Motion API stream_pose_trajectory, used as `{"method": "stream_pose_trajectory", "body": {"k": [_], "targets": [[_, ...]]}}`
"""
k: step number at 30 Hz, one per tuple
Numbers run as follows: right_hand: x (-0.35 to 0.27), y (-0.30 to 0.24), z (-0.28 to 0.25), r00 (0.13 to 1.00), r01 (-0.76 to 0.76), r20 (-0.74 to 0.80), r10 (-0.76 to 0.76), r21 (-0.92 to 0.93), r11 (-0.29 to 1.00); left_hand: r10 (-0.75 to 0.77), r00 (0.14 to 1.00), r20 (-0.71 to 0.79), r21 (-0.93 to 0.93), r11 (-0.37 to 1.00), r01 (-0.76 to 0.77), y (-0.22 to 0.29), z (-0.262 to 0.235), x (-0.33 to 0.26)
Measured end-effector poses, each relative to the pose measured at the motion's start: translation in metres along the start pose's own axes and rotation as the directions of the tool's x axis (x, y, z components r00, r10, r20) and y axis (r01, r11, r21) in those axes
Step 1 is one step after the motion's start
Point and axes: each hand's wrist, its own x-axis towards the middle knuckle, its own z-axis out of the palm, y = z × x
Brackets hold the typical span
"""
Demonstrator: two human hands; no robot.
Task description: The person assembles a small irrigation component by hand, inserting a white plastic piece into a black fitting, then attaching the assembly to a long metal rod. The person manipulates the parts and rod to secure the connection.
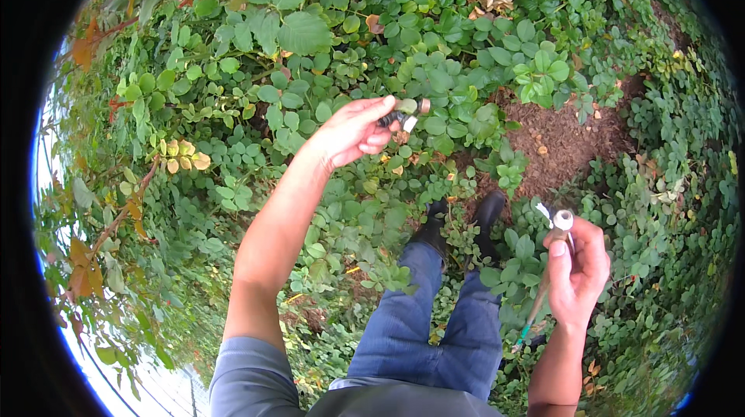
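Observation:
My left hand (358, 128) is closed around a small black hose fitting (402, 116) with a tan round end and a white part, held above the leaves. Lower and to the right, my right hand (578, 273) grips the end of a thin hose (539, 299). A pale, round, open-mouthed end (563, 220) points up out of my fingers, and a white strip sticks out beside it. Below the fist the hose runs down toward a green section among the leaves. The two held pieces are well apart.
Dense leafy shrubs (295, 99) surround me on all sides. A patch of brown soil (547, 149) lies ahead to the right. My dark boots (486, 219) stand among the low leaves. At the left, reddish-brown stems (116, 227) rise close to the camera.

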Motion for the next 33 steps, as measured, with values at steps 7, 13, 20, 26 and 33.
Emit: {"method": "stream_pose_trajectory", "body": {"k": [7, 13, 20, 26, 33], "targets": [[-0.003, -0.016, 0.002, 0.997, 0.047, 0.067, -0.046, -0.015, 0.999, 0.068, 0.973, 0.221, -0.507, 0.86, 0.055, -0.055, 0.09, -0.068], [-0.009, -0.034, 0.002, 0.992, 0.036, 0.123, -0.034, -0.01, 0.999, 0.065, 0.992, 0.113, -0.821, 0.569, 0.056, -0.079, 0.159, -0.09], [-0.018, -0.044, 0.0, 0.986, 0.043, 0.161, -0.041, -0.013, 0.999, 0.197, 0.977, 0.083, -0.839, 0.542, -0.038, -0.08, 0.195, -0.097], [-0.023, -0.042, 0.008, 0.985, 0.086, 0.147, -0.091, 0.038, 0.996, 0.229, 0.967, -0.107, -0.677, 0.696, -0.24, -0.079, 0.206, -0.102], [-0.021, -0.042, 0.019, 0.972, 0.186, 0.143, -0.186, 0.018, 0.982, 0.514, 0.809, -0.285, -0.275, 0.765, -0.583, -0.073, 0.213, -0.106]]}}
